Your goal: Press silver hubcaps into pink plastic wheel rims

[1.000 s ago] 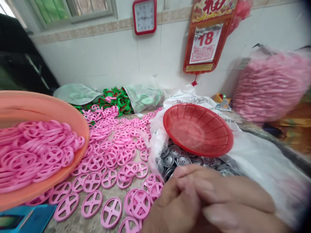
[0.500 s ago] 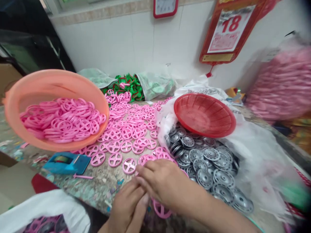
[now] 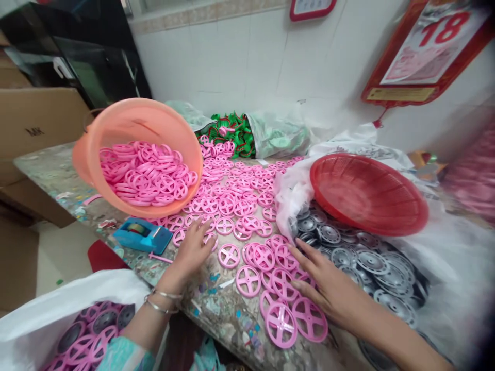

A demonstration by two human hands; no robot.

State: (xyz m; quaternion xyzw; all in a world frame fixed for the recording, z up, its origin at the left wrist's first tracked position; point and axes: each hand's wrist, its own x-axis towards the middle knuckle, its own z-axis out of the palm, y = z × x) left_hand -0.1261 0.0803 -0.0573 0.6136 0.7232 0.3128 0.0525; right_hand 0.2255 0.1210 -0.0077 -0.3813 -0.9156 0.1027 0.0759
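My left hand (image 3: 194, 248) reaches over pink spoked plastic wheels (image 3: 225, 225) on the worktop, fingers spread, a bangle on its wrist. It touches or hovers just above a wheel; which, I cannot tell. My right hand (image 3: 323, 281) is open, its fingers stretched over a loose cluster of pink wheels (image 3: 284, 283) near the table edge. Beside that hand, grey round discs (image 3: 373, 262) spill from a clear plastic bag (image 3: 288, 198). A large wheel (image 3: 281, 325) lies flat at the front of the cluster. Neither hand visibly holds anything.
An orange bucket (image 3: 87, 159) of pink wheels lies tipped at left, with a blue tape dispenser (image 3: 133, 237) before it. A red basket (image 3: 367, 190) rests above the discs. Below the edge, a white sack (image 3: 31, 309) contains wheels and discs. Green pieces (image 3: 242, 134) fill a bag behind.
My hands were together above the front wheels; now they are apart, the left moved left and forward, the right to the right. The camera view has shifted left.
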